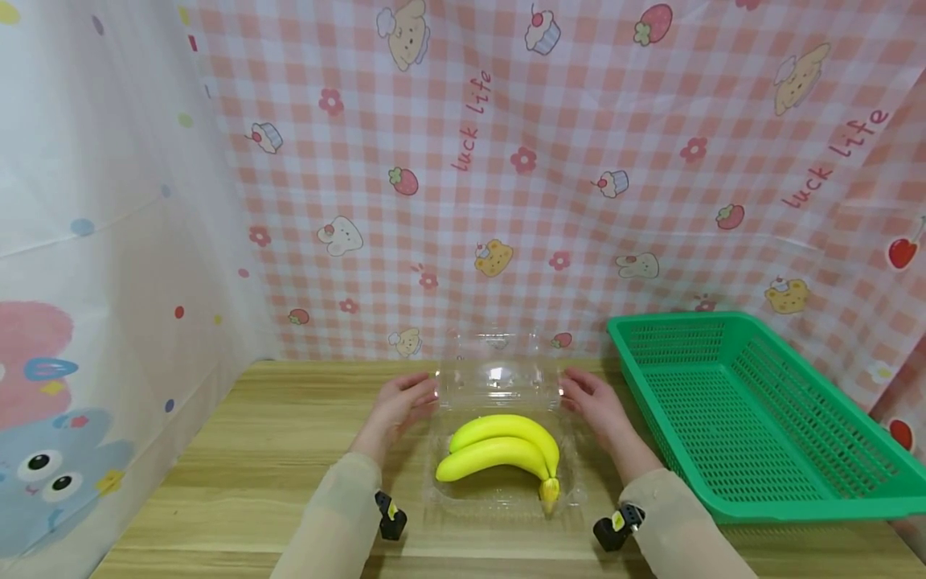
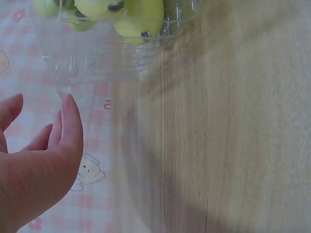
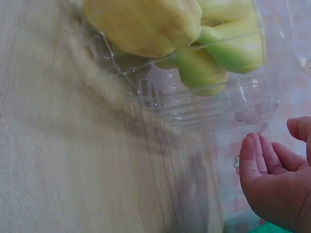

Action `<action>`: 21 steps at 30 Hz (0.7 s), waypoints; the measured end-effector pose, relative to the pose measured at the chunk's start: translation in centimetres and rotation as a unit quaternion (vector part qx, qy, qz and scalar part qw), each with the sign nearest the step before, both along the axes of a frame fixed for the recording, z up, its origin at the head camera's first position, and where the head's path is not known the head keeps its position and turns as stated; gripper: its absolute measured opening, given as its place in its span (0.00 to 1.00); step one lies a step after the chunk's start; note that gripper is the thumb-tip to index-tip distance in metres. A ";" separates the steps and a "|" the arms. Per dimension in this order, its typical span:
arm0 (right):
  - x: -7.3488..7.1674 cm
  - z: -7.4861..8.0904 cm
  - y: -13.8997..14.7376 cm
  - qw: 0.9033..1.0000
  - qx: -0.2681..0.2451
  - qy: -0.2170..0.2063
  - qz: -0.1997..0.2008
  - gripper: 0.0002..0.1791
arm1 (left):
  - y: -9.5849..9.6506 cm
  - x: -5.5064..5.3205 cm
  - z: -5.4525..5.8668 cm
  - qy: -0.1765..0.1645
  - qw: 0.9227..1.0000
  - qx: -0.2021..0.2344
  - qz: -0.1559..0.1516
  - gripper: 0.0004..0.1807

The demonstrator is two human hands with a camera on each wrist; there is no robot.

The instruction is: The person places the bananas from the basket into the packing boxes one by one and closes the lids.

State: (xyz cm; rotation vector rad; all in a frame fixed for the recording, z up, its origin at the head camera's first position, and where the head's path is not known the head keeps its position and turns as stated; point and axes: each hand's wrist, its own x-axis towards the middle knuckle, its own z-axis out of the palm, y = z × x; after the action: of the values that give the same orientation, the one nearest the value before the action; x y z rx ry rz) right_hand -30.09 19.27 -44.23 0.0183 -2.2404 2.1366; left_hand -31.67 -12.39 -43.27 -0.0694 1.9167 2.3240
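A clear plastic clamshell box (image 1: 477, 503) sits on the table, its lid (image 1: 499, 382) raised at the back. Two joined yellow bananas (image 1: 499, 458) lie in its base, their stem toward the front right. My left hand (image 1: 399, 408) is at the lid's left edge; in the left wrist view its fingertips meet the clear plastic, with the thumb apart. On the other side, my right hand (image 1: 599, 408) has its fingertips at the lid's right edge. The right wrist view shows those fingers (image 3: 249, 158) loosely extended by a plastic corner, thumb separate.
A green slotted basket (image 1: 755, 511) stands on the right of the wooden table (image 1: 239, 458), close to my right forearm. Behind the table hangs a pink checked cloth (image 1: 434, 297). A white patterned cloth (image 1: 130, 265) hangs along the left.
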 end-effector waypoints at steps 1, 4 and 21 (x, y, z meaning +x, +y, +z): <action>0.0 0.0 0.0 1.000 -0.003 0.004 -0.002 0.26 | 0.0 0.0 0.0 0.003 1.000 0.003 0.001 0.27; 0.0 0.0 0.1 1.000 -0.011 0.014 -0.002 0.26 | 0.1 0.0 0.0 0.008 1.000 0.008 0.005 0.26; 0.4 0.5 -0.1 0.998 -0.028 0.054 -0.035 0.23 | -0.3 0.3 0.3 0.037 0.999 0.007 -0.005 0.23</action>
State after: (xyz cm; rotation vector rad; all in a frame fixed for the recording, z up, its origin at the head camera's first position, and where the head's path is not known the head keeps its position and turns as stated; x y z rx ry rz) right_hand -29.71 19.18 -43.69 0.0503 -2.0897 2.1095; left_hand -31.39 -12.73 -42.94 0.0285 1.9302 2.3645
